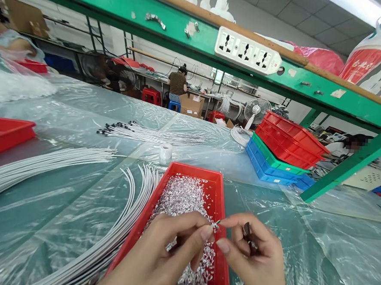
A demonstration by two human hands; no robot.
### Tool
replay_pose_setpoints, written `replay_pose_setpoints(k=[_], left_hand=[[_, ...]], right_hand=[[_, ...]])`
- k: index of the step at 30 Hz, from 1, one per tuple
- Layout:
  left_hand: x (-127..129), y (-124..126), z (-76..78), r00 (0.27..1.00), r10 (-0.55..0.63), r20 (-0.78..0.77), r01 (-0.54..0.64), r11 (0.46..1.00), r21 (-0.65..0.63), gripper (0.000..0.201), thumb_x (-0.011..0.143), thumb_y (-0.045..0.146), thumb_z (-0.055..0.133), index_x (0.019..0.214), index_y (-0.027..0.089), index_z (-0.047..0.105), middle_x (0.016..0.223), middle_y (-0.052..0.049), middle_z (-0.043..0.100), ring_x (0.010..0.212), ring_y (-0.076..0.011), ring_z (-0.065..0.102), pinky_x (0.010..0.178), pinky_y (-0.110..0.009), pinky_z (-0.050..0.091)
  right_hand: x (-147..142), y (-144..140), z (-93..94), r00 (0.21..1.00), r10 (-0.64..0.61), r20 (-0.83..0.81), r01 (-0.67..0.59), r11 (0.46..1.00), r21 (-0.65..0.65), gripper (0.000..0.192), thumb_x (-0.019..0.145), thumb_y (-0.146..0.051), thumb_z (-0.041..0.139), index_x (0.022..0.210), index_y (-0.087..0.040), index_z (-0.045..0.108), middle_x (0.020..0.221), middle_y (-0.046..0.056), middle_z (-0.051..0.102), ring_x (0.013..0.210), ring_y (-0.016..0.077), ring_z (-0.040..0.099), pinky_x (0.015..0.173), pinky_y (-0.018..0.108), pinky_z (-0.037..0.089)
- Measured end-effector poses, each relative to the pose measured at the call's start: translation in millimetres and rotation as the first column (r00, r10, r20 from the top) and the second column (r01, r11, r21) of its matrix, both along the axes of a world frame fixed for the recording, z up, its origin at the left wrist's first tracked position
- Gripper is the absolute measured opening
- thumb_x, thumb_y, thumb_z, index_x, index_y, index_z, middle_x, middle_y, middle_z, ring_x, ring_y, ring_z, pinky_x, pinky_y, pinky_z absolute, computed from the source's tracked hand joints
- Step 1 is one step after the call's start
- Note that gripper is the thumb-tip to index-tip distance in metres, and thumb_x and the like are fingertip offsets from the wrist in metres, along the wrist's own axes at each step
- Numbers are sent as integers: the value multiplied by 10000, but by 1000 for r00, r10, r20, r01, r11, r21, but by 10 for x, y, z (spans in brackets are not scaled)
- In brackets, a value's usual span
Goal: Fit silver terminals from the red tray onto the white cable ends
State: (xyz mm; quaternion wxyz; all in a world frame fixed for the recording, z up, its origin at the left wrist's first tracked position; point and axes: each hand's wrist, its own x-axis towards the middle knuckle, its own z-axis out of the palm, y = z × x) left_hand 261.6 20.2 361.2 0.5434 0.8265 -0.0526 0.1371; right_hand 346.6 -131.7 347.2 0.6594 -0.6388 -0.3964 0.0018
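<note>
My left hand (pixel 174 240) is closed in a pinch over the red tray. Between its thumb and index finger is a white cable end (pixel 215 225), with thin wires, one dark green, poking out of its tip. My right hand (pixel 254 254) is just to the right, its index fingertip at the wires and its thumb held apart below. The curled fingers of that hand hold a small dark tool (pixel 247 233); its kind is mostly hidden. Silvery foil scraps (pixel 183 198) cover much of the red tray (pixel 222 196) beneath both hands.
White cables (pixel 106 245) curve along the tray's left side, and another bundle (pixel 47 166) lies farther left. Behind are a clear tape roll (pixel 165 153) and black-tipped cables (pixel 152 133). Stacked bins (pixel 287 144) stand right, near a green shelf post (pixel 347 163). Other people work in the background.
</note>
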Motion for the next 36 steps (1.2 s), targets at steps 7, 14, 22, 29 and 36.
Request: replay_pose_setpoints(k=[7, 14, 22, 29, 36], left_hand=[[27, -25, -48, 1000, -20, 11, 20, 999, -47, 355, 965, 375, 427, 692, 195, 567, 527, 45, 498, 491, -108, 505, 442, -199, 325], [25, -38, -43, 986, -14, -166, -5, 994, -112, 361, 944, 429, 459, 688, 200, 567, 543, 45, 459, 518, -118, 456, 454, -219, 283], [29, -44, -96, 999, 15, -49, -16, 1000, -12, 388, 977, 422, 403, 690, 199, 538, 536, 57, 423, 490, -105, 418, 463, -244, 256], [42, -36, -162, 983, 104, 152, -115, 991, 61, 252, 976, 311, 474, 815, 202, 634, 582, 50, 554, 501, -95, 502, 479, -204, 359], [74, -46, -193, 898, 163, 409, -238, 961, 139, 119, 975, 230, 515, 934, 234, 626, 685, 67, 668, 565, -71, 632, 554, -150, 456]], right_hand=[[-16, -18, -42, 965, -124, 230, 142, 988, -64, 222, 840, -106, 652, 903, -319, 659, 526, -104, 361, 407, 91, 280, 403, 188, 262], [-40, -7, -23, 969, -138, 207, 156, 985, -70, 176, 857, -132, 603, 867, -305, 634, 519, -107, 338, 401, 84, 295, 397, 174, 248], [-68, 21, 6, 994, -108, -4, 108, 993, -54, 160, 824, -135, 601, 787, -284, 645, 520, -106, 277, 441, 87, 203, 432, 190, 173], [-110, 37, 34, 984, -134, -117, 128, 990, -58, 117, 806, -174, 619, 730, -256, 654, 521, -99, 243, 470, 104, 156, 452, 216, 174], [-139, 40, 51, 977, -152, -148, 143, 987, -73, 98, 792, -193, 624, 720, -246, 663, 519, -100, 238, 475, 107, 148, 459, 225, 147]])
